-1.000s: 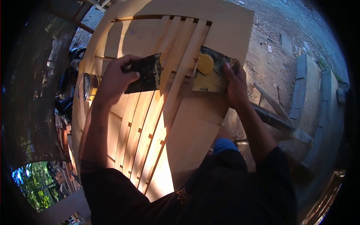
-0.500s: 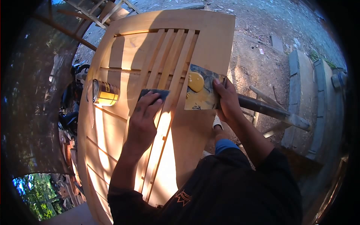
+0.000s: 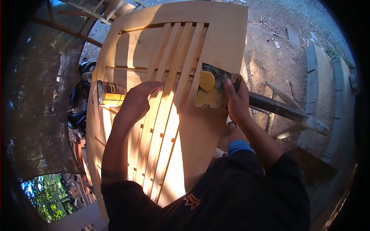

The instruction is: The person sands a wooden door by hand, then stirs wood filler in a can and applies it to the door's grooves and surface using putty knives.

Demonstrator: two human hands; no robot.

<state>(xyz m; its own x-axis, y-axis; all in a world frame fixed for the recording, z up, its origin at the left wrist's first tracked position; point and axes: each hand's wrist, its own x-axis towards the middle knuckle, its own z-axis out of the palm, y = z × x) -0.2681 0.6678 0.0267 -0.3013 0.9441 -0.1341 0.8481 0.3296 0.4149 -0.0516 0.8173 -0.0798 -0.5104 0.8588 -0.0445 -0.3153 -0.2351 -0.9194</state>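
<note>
My left hand (image 3: 135, 101) is closed, palm down, with its fingertips at the wooden slats of a large panelled door (image 3: 225, 42). The dark flat putty spreader it held a moment ago is now hidden behind the fingers or turned edge-on. In my right hand (image 3: 238, 96) is a thin putty-smeared plate (image 3: 212, 99), gripped at its right edge with the thumb on top. A round lump of yellow putty (image 3: 207, 81) sits on that plate, which is over the door's right side. A tin (image 3: 111, 93) with a yellow and dark label lies or stands tilted on the door, left of my left hand.
A dark pole-like support (image 3: 283, 108) sticks out beyond the door's right edge, near wooden trestle legs (image 3: 287, 94). Grey concrete blocks (image 3: 318, 82) lie farther right. Dark netting (image 3: 46, 100) hangs at the left, and a wooden ladder-like frame (image 3: 90, 9) is at the top.
My left hand has turned and moved up and slightly left, taking the spreader's dark face out of sight. The right hand with the plate has shifted slightly right as the view moved.
</note>
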